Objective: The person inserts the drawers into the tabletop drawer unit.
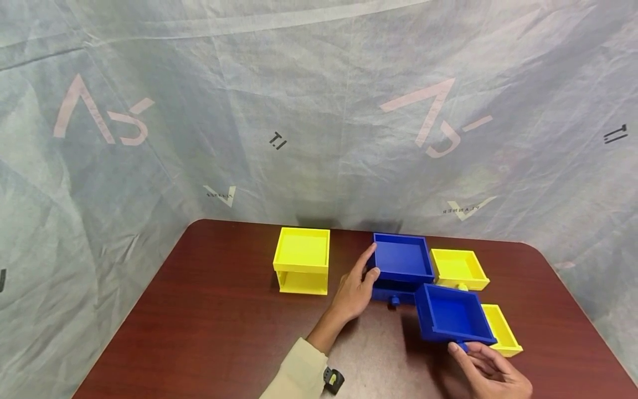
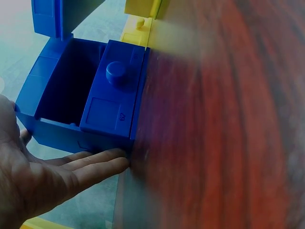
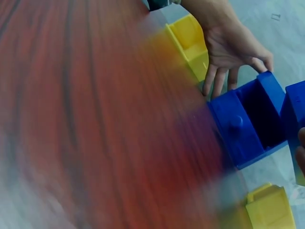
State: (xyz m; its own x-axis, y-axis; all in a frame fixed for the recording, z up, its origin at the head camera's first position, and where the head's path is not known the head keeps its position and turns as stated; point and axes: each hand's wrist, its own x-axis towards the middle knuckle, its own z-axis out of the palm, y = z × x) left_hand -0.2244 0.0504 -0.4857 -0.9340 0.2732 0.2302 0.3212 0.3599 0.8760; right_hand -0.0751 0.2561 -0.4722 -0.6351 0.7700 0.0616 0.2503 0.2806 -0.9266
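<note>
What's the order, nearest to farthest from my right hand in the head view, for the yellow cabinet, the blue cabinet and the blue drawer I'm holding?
1. Blue drawer: nearest, held at its front by your right hand.
2. Blue cabinet: beyond the drawer, to its left.
3. Yellow cabinet: farthest, left of the blue cabinet.

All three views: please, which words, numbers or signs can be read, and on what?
"PLANNER", mirrored, across a pale "V" on the grey sheet; left twin's word too small.
"T.I", black, slanted, on the sheet; similar mark at right.
Large pink signs, on the sheet: stylised, uncertain.
Small mark on the blue drawer front, left wrist: unreadable.
Dark marks on the sheet, right wrist view and head's left edge: unreadable.
</note>
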